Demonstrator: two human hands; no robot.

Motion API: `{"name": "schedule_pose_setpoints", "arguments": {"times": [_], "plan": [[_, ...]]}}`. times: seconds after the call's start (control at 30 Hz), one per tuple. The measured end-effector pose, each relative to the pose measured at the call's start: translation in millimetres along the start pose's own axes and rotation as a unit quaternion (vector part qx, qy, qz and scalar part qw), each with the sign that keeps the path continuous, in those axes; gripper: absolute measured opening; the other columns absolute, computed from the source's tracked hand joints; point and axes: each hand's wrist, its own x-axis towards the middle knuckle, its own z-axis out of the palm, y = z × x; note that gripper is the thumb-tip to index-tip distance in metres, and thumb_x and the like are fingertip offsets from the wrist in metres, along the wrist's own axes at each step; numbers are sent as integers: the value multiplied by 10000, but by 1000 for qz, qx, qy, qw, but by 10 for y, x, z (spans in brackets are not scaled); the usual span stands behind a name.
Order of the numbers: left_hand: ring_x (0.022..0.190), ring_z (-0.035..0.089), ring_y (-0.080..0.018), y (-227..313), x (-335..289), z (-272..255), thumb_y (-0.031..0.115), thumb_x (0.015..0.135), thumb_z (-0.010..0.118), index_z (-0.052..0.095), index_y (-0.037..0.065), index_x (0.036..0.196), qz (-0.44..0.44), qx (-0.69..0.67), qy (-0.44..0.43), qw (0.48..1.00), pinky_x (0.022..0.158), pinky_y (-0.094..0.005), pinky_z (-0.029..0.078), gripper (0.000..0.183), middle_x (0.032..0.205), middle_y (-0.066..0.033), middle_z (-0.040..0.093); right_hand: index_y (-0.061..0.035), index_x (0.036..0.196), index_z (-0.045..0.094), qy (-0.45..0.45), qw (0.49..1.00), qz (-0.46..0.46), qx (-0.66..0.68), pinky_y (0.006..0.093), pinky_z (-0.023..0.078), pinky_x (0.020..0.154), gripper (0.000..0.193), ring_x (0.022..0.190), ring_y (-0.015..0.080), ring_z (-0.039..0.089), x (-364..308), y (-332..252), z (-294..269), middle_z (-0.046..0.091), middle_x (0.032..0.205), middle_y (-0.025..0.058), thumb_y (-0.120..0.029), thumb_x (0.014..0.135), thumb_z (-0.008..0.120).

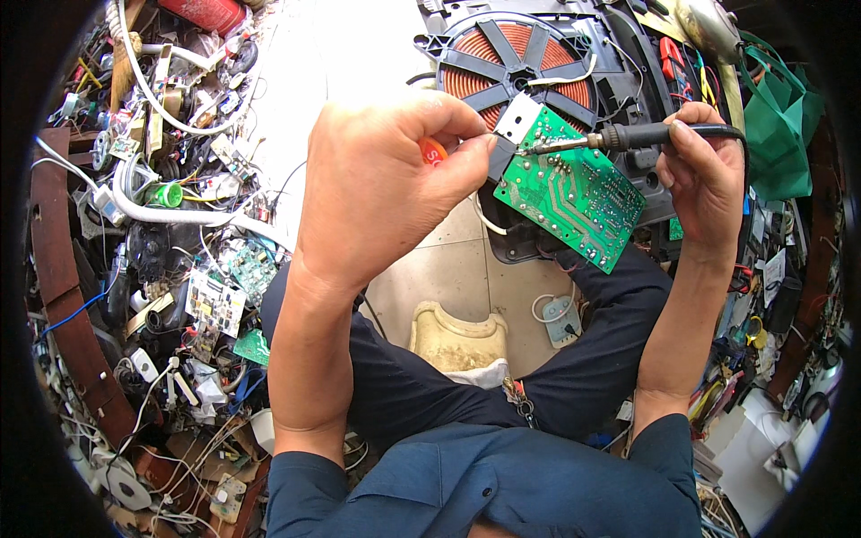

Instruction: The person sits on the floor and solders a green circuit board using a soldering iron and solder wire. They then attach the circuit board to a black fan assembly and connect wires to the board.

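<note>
A soldering iron [632,136] with a black handle is gripped in my right hand [704,175]. Its metal tip points left and meets, or hovers just over, the upper left part of a green circuit board [574,193]. The board lies tilted, solder side up, with a white-grey metal plate [518,118] at its top corner. My left hand [386,170] is closed in a pinch beside the tip. An orange round thing [433,151] shows between its fingers; the rest of it is hidden. Whether the pinched fingertips hold a thin wire is too small to tell.
Behind the board lies an open black housing with a copper coil [520,63]. Electronic scrap and cables [215,296] crowd the left side. A green bag [778,130] hangs at the right. Between my legs are a cream plastic piece [459,336] and a power socket [561,321].
</note>
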Motion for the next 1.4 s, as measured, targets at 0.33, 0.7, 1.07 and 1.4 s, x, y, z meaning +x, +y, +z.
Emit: {"name": "schedule_pose_setpoints", "arguments": {"times": [0.33, 0.7, 1.07, 1.4], "plan": [[626, 657, -56, 1, 3, 16, 77, 858, 794, 773, -11, 894, 1, -16, 1, 1000, 577, -208, 509, 98, 708, -51, 735, -21, 1055, 619, 7, 1000, 4, -4, 240, 405, 525, 180, 494, 37, 401, 9, 7, -6, 574, 718, -7, -87, 920, 719], [629, 662, -60, 8, 4, 34, 101, 856, 800, 776, -10, 899, -8, 2, 6, 1000, 581, -218, 517, 122, 704, -51, 735, -20, 1067, 622, 4, 1000, 9, 6, 236, 410, 523, 190, 497, 34, 410, 11, 7, -21, 599, 745, 14, -81, 918, 722], [635, 675, -70, 5, 12, 56, 102, 856, 799, 776, -10, 901, 0, 11, 5, 1000, 587, -220, 519, 123, 714, -61, 740, -15, 1069, 622, 1, 1000, 5, 4, 235, 412, 518, 194, 495, 34, 416, 15, 16, -27, 602, 740, 16, -85, 921, 726], [626, 657, -61, 30, 16, 66, 99, 860, 795, 771, -13, 893, -6, -9, -1, 1000, 577, -222, 509, 119, 690, -49, 722, -14, 1071, 624, -1, 1000, 3, 7, 238, 410, 515, 195, 489, 36, 410, 15, 24, -30, 588, 729, 6, -91, 923, 726]]}}
